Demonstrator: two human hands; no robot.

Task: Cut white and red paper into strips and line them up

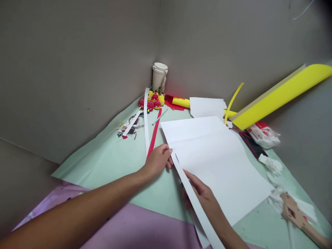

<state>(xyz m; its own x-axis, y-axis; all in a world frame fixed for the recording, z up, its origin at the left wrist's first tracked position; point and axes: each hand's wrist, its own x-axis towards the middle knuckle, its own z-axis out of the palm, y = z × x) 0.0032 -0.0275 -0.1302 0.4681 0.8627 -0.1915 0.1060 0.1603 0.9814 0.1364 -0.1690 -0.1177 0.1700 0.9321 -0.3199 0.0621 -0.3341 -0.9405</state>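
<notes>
Head view: your left hand [157, 160] is pinching a large white paper sheet [215, 159], its narrow strip [190, 193] only part-cut, your right hand [202, 192] hiding its grip.

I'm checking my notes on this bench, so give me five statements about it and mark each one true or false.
1. The left hand holds the edge of the white sheet. True.
2. The strip near the right hand is cut fully free. False: the strip joins the sheet near the left hand.
3. The cup stands behind the ornaments. True.
4. The ornaments are all blue. False: they are red and yellow.
5. The right hand is beside the strip. True.
</notes>
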